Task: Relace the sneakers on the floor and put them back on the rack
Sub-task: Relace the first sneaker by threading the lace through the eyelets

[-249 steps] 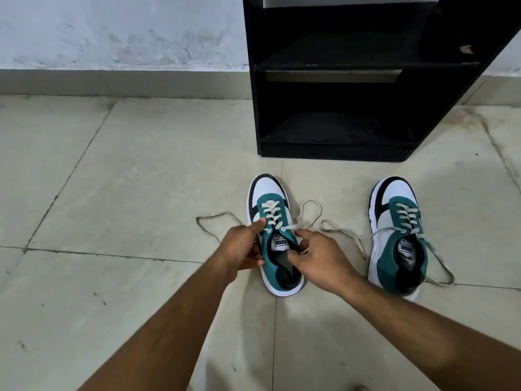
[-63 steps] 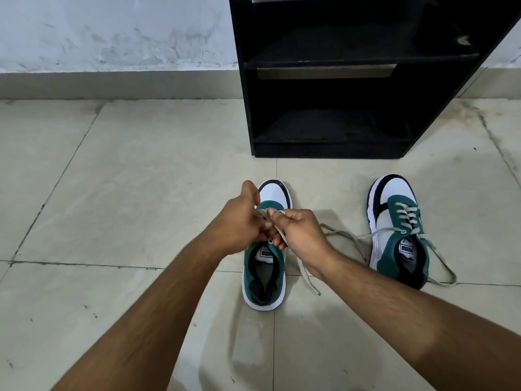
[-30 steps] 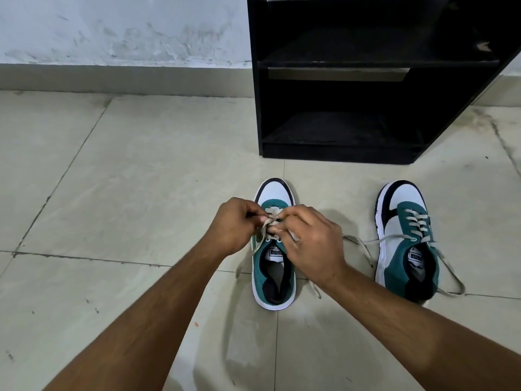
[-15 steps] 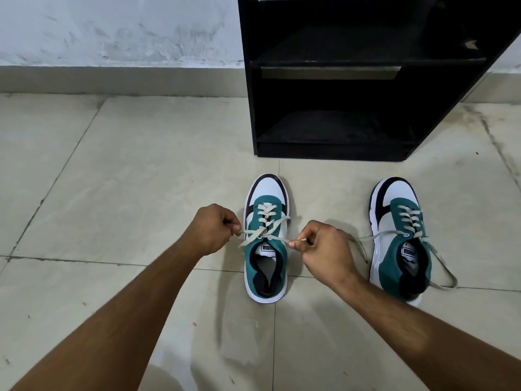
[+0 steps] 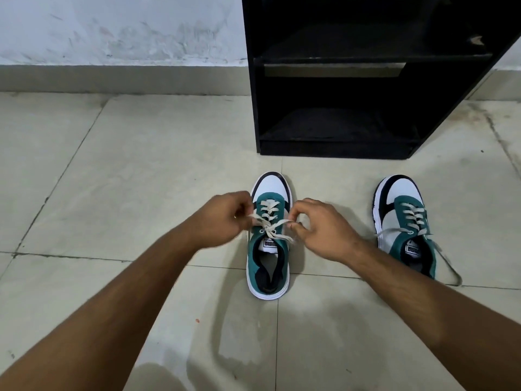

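Two teal, white and black sneakers stand on the tiled floor, toes toward the black rack (image 5: 366,148). The left sneaker (image 5: 269,266) is laced to its top eyelets, and its cream lace (image 5: 270,228) crosses over the tongue. My left hand (image 5: 222,218) pinches one lace end at the sneaker's left side. On the other side my right hand (image 5: 321,230) pinches the other end. The right sneaker (image 5: 406,224) stands apart with its lace ends trailing loose on the floor.
The black rack has two open shelves with nothing on them and stands against a white wall with a grey skirting. Pale floor tiles (image 5: 112,179) spread to the left and in front of the sneakers.
Both hands have moved closer to the left sneaker, so the lace ends are no longer pulled out wide. The right sneaker has not moved.
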